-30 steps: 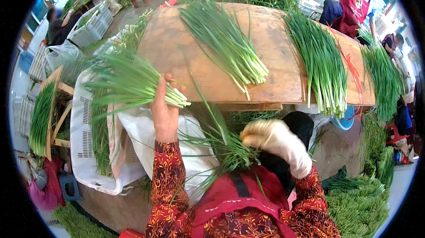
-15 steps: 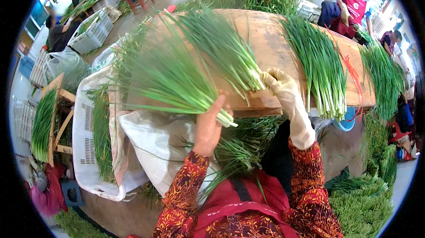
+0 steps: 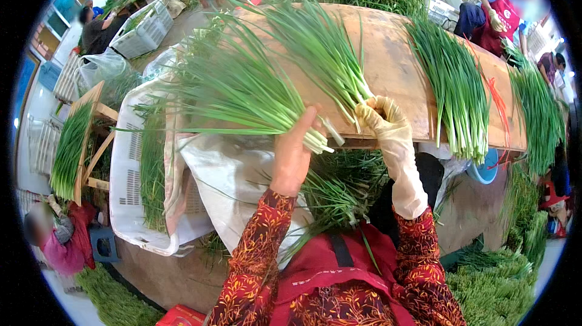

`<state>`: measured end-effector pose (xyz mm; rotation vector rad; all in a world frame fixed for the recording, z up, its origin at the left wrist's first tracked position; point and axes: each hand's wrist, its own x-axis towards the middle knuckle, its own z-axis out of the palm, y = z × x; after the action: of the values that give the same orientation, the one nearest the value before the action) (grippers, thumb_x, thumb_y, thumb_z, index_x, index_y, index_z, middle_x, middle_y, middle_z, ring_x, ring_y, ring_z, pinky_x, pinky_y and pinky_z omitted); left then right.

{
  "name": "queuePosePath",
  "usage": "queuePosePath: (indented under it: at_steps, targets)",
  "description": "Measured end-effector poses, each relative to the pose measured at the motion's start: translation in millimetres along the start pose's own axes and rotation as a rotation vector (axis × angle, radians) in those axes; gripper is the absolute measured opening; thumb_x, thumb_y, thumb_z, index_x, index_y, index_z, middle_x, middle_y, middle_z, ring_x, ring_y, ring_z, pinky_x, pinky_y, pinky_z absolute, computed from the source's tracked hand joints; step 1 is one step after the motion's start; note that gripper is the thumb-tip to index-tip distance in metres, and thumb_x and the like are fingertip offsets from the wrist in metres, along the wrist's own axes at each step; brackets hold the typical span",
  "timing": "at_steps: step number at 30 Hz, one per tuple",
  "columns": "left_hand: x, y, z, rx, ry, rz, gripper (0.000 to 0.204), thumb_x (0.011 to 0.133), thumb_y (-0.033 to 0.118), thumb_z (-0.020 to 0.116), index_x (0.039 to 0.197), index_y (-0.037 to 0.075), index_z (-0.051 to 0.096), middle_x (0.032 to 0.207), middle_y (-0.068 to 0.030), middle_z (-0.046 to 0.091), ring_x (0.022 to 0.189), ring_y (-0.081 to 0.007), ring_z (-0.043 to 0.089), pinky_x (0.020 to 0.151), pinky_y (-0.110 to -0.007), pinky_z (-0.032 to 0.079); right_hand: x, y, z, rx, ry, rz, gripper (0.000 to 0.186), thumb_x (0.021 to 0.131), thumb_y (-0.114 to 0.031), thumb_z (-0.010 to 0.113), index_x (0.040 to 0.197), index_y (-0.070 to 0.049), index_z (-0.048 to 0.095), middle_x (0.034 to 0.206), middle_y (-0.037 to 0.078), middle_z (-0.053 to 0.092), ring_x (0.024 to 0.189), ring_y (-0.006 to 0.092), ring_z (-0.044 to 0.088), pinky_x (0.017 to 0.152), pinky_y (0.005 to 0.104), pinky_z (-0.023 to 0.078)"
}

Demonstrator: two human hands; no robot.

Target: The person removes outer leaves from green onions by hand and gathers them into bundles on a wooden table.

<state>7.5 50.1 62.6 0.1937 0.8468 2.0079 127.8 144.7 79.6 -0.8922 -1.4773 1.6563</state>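
Observation:
My bare left hand (image 3: 292,156) is closed around a bunch of green chives (image 3: 248,93), its pale cut ends poking out past the thumb and its leaves fanning to the upper left, blurred at the tips. On my right hand (image 3: 387,121) is a cream glove; its fingers pinch the pale ends of a few chive stalks in a second bunch (image 3: 333,62), which rests on the wooden board (image 3: 388,53). How many stalks the glove grips is hidden. Farther right on the board lies a larger, neatly lined-up chive bunch (image 3: 458,93).
Red ties (image 3: 497,108) hang over the board's right part. At left stand a white crate (image 3: 130,205) with chives and a white sack (image 3: 224,168). Loose chives (image 3: 339,196) lie below the board. A blue bucket (image 3: 483,171) is under its right end. Co-workers sit around.
My view has shifted slightly. Both hands stay close to where they were, and the left-hand bunch has swung a little. The second bunch's stalks are more spread near the glove.

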Motion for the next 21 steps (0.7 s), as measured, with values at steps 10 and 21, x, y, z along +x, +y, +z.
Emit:
queuePosePath:
  at_steps: [10,21]
  targets:
    - [-0.7,-8.0,-8.9,0.115,-0.029,0.002,0.029,0.074,0.007,0.062,0.101,0.005,0.050,0.094,-0.0061,0.057,0.080,-0.0139,0.055,0.069,-0.026,0.047,-28.0,3.0,25.3,-0.011,-0.143,0.062,0.016,0.076,-0.015,0.061,0.085,-0.003,0.055,0.071,0.000,0.056,0.065,0.0060,0.050,0.059,0.0194,0.041]
    - [-8.4,-8.0,-8.0,0.146,0.039,0.021,0.022,0.075,0.010,0.061,0.094,0.000,0.055,0.082,-0.0030,0.056,0.072,-0.0105,0.053,0.063,-0.023,0.044,-1.4,10.6,39.9,0.041,-0.074,-0.004,0.017,0.078,-0.016,0.059,0.088,-0.004,0.056,0.078,-0.001,0.056,0.066,0.0045,0.047,0.057,0.0176,0.039]
